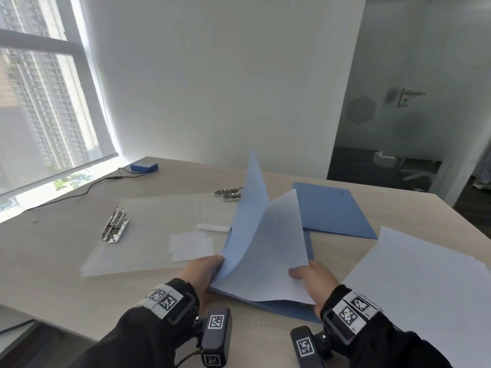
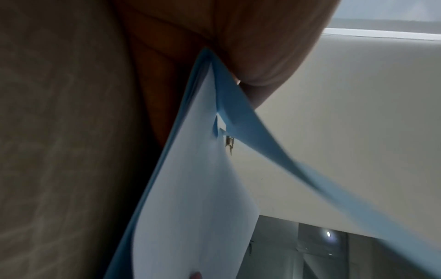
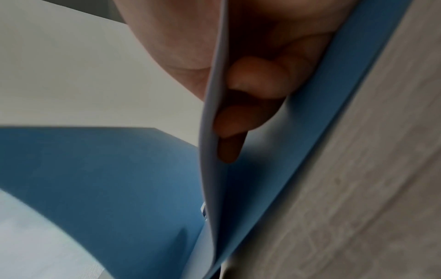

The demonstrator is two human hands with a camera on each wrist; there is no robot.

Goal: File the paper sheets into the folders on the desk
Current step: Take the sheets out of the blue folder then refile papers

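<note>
On a pale wood desk (image 1: pixel 66 266) by a window, a thin blue folder (image 1: pixel 289 309) is seen at the near edge, its matte cover (image 1: pixel 249 208) lifted steeply by the left hand (image 1: pixel 202 272), which pinches its edge. A white sheet (image 1: pixel 271 251) is bowed inside it, pinched at its right edge by the right hand (image 1: pixel 313 280). Two blue folders are counted, the second (image 1: pixel 332 211) shut toward the far right corner, plus two clear folders (image 1: pixel 148 235), three metal clips (image 1: pixel 115 228) and one paper stack (image 1: pixel 422 282) at the right edge.
</note>
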